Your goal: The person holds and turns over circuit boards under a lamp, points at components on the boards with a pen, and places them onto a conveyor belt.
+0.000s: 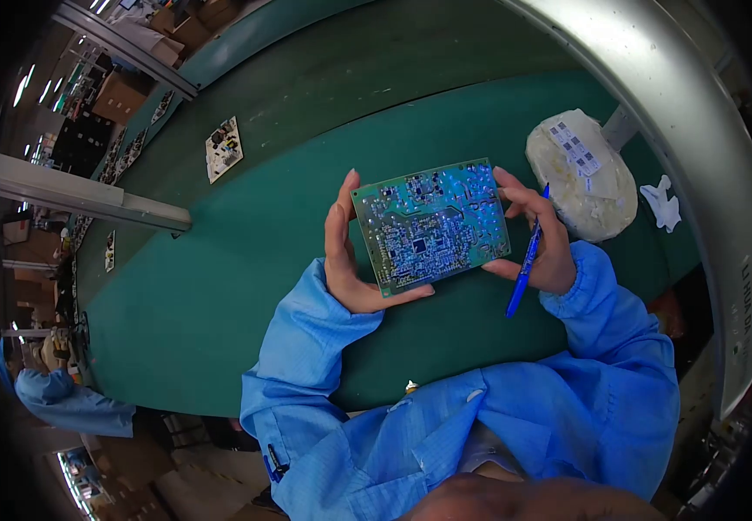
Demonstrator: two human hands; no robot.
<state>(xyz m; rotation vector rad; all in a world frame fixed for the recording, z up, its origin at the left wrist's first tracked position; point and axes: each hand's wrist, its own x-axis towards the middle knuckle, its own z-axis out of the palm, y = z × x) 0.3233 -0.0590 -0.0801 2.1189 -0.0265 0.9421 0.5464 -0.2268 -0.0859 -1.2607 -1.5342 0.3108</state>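
Observation:
Between my two hands is a green circuit board (pixel 435 227), its soldered side with a square chip facing me. My left hand (pixel 351 260) grips its left edge, thumb along the bottom corner and fingers at the upper left. On the opposite edge, my right hand (pixel 549 243) is closed round the board's right side. A blue pen (pixel 528 269) is also tucked in the right hand, slanting down with its lower end sticking out below. The palm side of the right hand is partly hidden.
A wrapped, yellowish-white bundle with a printed label (pixel 584 178) lies right of my hands, beside a crumpled white scrap (pixel 662 204). Another circuit board (pixel 224 149) sits on the dark belt. A metal post (pixel 89 187) stands left; a curved silver lamp arm (pixel 679 113) arches at right. A co-worker's blue sleeve (pixel 72 401) shows at far left.

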